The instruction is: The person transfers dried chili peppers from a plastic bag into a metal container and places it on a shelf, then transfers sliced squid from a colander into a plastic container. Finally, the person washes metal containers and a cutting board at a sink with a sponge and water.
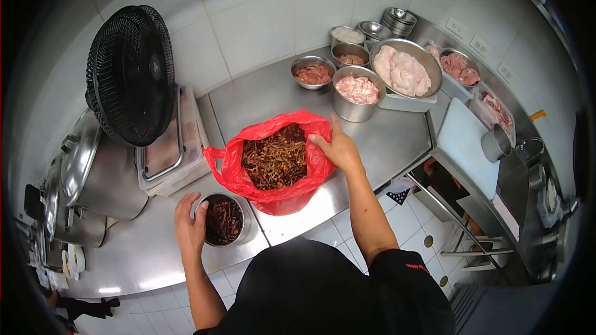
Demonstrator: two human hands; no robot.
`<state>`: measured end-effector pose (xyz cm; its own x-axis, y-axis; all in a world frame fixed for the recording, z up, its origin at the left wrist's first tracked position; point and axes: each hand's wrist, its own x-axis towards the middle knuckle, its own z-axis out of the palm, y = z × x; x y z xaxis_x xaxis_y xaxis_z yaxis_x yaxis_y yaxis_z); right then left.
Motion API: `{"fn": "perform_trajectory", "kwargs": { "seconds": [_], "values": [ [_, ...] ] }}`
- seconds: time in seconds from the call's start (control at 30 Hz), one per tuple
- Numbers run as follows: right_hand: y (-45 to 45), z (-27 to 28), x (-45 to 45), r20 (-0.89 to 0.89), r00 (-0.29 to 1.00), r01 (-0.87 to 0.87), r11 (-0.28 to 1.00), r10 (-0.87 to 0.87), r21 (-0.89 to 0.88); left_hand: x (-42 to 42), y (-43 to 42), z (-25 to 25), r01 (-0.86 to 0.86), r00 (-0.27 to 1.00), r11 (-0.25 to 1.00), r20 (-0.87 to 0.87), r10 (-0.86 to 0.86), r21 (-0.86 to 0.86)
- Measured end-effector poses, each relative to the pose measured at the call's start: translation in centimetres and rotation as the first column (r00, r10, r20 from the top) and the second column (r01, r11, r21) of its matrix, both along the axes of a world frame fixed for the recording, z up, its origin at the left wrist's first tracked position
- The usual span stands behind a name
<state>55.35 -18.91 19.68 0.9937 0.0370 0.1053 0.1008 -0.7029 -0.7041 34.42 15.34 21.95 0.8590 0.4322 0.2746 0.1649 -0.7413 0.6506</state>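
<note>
An open red plastic bag [285, 202] full of brown, stem-like dried bits [274, 160] stands on the steel counter [248, 102]. My right hand [338, 147] grips the bag's right rim between thumb and fingers. To the bag's lower left is a round metal container [246, 223] with dark red dried pieces [223, 218] inside. My left hand [191, 220] is at that container's left side, its thumb on the rim and its fingers along the outer wall.
Behind the bag are metal bowls of raw meat [356, 90] and a large bowl of pale meat [402, 71]. A black fan [130, 74], plastic tubs [202, 167] and large pots [115, 174] stand left. A white cutting board [469, 146] lies right.
</note>
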Motion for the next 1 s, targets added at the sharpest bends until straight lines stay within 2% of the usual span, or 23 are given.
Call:
{"fn": "perform_trajectory", "kwargs": {
  "seconds": [0.03,0.13,0.23,0.33,0.43,0.53,0.63,0.67,0.77,0.8,0.9,0.93,1.0],
  "values": [
    [-0.3,0.2,-0.2,-0.16,0.986,-0.044,0.999,0.042,-0.012,0.6,-0.1,0.3,-0.017,1.0,1.0,-0.022,0.017,-0.018],
    [-1.4,-0.8,0.2,-0.138,0.985,-0.093,0.991,0.105,0.093,2.3,-0.2,0.9,0.044,0.983,0.999,-0.175,-0.048,-0.025],
    [-2.1,-0.8,0.0,-0.027,0.998,-0.051,0.984,0.057,0.169,3.9,-0.1,0.6,0.084,0.961,0.996,-0.26,-0.089,-0.028],
    [-2.5,-1.3,-0.8,0.262,0.965,-0.022,1.0,0.018,0.014,4.6,-1.2,1.8,0.063,0.949,0.993,-0.303,-0.09,-0.098],
    [-2.9,-0.4,-1.9,0.274,0.961,0.036,0.999,-0.039,0.014,4.8,-0.8,1.0,0.071,0.962,0.997,-0.263,-0.079,-0.04],
    [-2.8,0.3,-2.1,0.246,0.969,0.042,0.999,-0.038,-0.011,5.2,-0.2,0.7,0.098,0.937,0.991,-0.327,-0.122,-0.091],
    [-2.8,-2.4,0.4,-0.062,0.997,-0.018,0.924,0.045,0.382,6.5,0.7,-0.3,0.107,0.928,0.981,-0.338,-0.157,-0.163],
    [-3.1,-2.7,1.2,-0.247,0.968,0.037,0.936,0.054,0.351,7.1,0.8,-0.7,0.094,0.929,0.978,-0.337,-0.154,-0.186],
    [-3.4,-5.1,2.5,-0.212,0.971,-0.024,0.933,0.107,0.36,9.2,1.3,-1.6,0.122,0.922,0.945,-0.318,-0.221,-0.304],
    [-2.7,-3.8,1.7,-0.147,0.978,-0.055,0.858,0.15,0.511,9.8,1.4,-2.0,0.143,0.915,0.925,-0.309,-0.259,-0.352],
    [-2.1,0.1,0.9,0.036,0.991,-0.13,0.852,0.13,0.508,10.9,1.4,-2.8,0.176,0.96,0.904,-0.134,-0.245,-0.39],
    [-1.9,1.1,1.1,0.143,0.986,-0.142,0.858,0.081,0.494,11.3,0.9,-1.4,0.188,0.961,0.895,-0.113,-0.253,-0.404],
    [-1.7,4.9,0.9,0.09,0.995,-0.085,0.887,0.05,0.453,12.0,0.3,2.0,0.21,0.961,0.876,-0.074,-0.267,-0.435]
  ]
}}
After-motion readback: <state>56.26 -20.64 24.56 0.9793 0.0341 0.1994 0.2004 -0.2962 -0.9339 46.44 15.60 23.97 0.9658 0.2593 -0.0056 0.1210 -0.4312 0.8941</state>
